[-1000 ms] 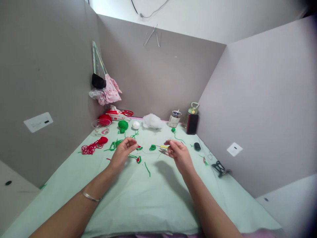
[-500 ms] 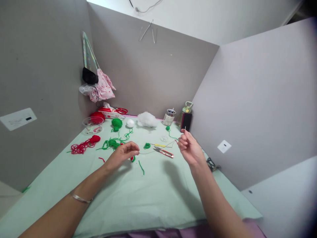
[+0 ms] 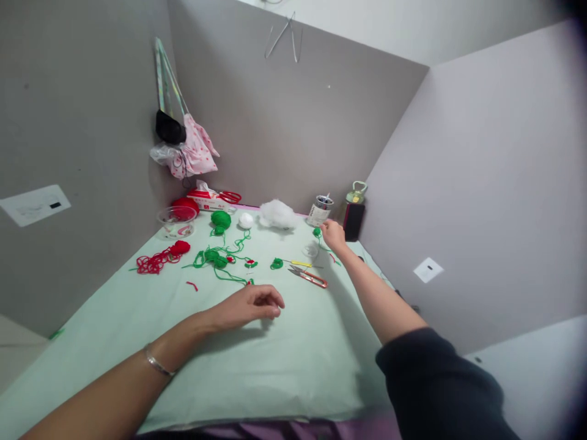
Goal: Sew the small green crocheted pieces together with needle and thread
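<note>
My left hand (image 3: 254,304) is low over the front middle of the cloth, fingers curled and pressed near the thumb; whatever they hold is too small to make out. My right hand (image 3: 333,235) reaches to the back right, its fingertips pinched beside a small green yarn ball (image 3: 317,232). Between the hands lie orange-handled thread snips (image 3: 312,279), a yellow-handled hook (image 3: 301,264) and a small green yarn coil (image 3: 276,263). Green yarn (image 3: 215,258) with small red and green pieces spreads behind my left hand.
Along the back stand a clear tub (image 3: 177,229), a tissue box (image 3: 208,200) with red scissors (image 3: 230,197), a green yarn ball (image 3: 221,220), white stuffing (image 3: 277,214), a pen tin (image 3: 320,211) and a phone (image 3: 354,222). Red yarn (image 3: 153,264) lies left.
My right hand has moved forward to the back of the table, near the small green ball. My left hand has shifted right and nearer the front. The thread between the hands no longer shows.
</note>
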{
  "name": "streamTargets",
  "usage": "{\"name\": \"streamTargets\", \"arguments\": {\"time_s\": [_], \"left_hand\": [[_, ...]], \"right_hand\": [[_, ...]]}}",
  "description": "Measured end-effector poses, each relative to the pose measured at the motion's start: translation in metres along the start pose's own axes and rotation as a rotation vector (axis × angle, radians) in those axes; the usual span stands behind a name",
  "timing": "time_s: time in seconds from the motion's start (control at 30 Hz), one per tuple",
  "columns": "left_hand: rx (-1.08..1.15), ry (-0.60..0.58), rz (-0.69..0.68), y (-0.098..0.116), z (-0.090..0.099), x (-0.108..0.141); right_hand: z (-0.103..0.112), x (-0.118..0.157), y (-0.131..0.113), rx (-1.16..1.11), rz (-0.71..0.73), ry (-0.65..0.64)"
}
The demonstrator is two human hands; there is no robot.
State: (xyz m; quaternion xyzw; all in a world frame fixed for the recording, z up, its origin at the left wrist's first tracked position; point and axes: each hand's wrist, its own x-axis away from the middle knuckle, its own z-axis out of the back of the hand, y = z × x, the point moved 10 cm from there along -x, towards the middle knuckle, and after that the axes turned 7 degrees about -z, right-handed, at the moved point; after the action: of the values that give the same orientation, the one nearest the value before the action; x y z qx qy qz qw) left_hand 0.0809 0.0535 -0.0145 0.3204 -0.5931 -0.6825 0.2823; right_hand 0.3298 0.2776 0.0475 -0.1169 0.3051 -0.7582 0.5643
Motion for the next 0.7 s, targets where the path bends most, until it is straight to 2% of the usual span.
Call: {"name": "streamTargets", "arguments": {"time_s": [0.1, 0.2, 0.3, 0.4, 0.47, 0.53, 0.6, 0.63, 0.7], "left_hand": [[0.007, -0.061, 0.017, -0.003, -0.015, 0.001], [0.052, -0.072, 0.031, -0.004, -0.021, 0.001], [0.097, -0.049, 0.016, 0.000, -0.018, 0.001], [0.166, 0.016, -0.022, 0.008, -0.009, 0.001], [0.236, 0.085, -0.034, 0.012, 0.001, 0.001], [0.343, 0.171, -0.023, 0.012, 0.012, 0.002], [0.489, 0.260, -0.005, 0.009, 0.022, 0.003], [0.565, 0.291, 0.001, 0.008, 0.026, 0.003], [0.695, 0.292, 0.005, 0.006, 0.029, 0.002]], "right_hand": [[-0.023, -0.016, 0.002, 0.121, -0.086, -0.024], [-0.038, -0.019, 0.004, 0.188, -0.136, -0.044], [-0.046, -0.013, -0.004, 0.212, -0.117, -0.077], [-0.049, 0.002, -0.027, 0.181, -0.025, -0.157], [-0.048, 0.023, -0.050, 0.118, 0.081, -0.239], [-0.043, 0.056, -0.075, 0.034, 0.198, -0.330], [-0.035, 0.100, -0.098, -0.065, 0.321, -0.434], [-0.031, 0.129, -0.113, -0.203, 0.430, -0.540], [-0.017, 0.186, -0.135, -0.387, 0.614, -0.696]]}}
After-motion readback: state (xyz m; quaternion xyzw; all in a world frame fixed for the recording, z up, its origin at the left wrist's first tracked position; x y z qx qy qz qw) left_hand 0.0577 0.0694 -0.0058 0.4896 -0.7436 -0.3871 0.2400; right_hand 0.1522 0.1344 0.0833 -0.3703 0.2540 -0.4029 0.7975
